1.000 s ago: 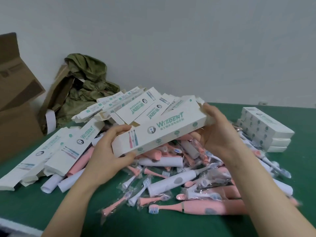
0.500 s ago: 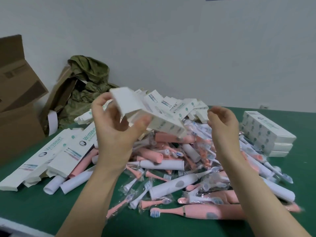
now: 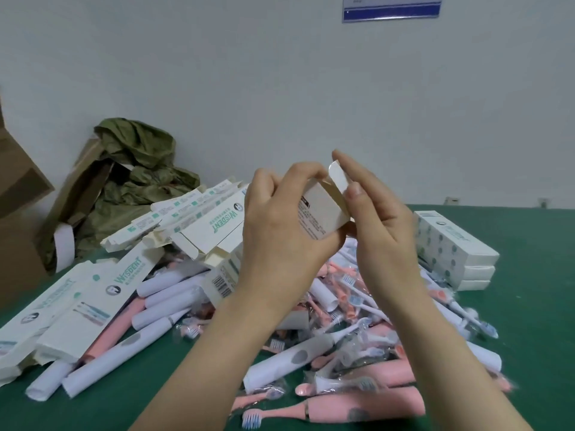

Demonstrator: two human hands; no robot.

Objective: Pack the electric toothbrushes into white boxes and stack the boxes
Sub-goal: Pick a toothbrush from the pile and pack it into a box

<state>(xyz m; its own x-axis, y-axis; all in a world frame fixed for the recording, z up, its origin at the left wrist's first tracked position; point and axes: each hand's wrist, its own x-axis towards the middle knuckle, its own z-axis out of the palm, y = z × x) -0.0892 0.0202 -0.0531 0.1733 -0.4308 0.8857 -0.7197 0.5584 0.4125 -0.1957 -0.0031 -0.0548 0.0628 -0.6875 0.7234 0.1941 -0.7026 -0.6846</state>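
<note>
Left hand [image 3: 280, 231] is up over the middle of the pile, fingers curled over the top of a white box [image 3: 320, 213] and thumb tucked beneath it: a firm grip, with the box held end-on and tilted, its printed side facing the palm. Right hand [image 3: 379, 219] is right beside it, narrow rather than wide. The forefinger is stretched up behind the box's end flap [image 3: 337, 178], the thumb is set against the flap's front, and the flap is nipped between them. The flap stands raised, the end of the box open below it. The other fingers of that hand hang loosely bent under the box.

Down on the green surface [image 3: 535, 337], a heap of electric toothbrushes. A pink toothbrush [image 3: 357, 409] lies along the near edge, a white toothbrush [image 3: 295, 359] lies slantwise just behind it, and loose brush heads in clear wrappers [image 3: 351, 293] are scattered through the middle. To the left, unfolded flat cartons [image 3: 77, 306] printed "WISDENT" overlap each other, with more piled behind the left hand. To the right, a stack of three boxes [image 3: 457, 250], closed and squared up, sits just beside the heap.

At far left, a brown cardboard carton [image 3: 18, 213], and next to it a crumpled olive-green cloth [image 3: 137, 157] slumped against the pale wall [image 3: 280, 73]. High on that wall hangs a blue-bordered notice [image 3: 392, 7], cut off by the frame's top edge, its text too small to read.
</note>
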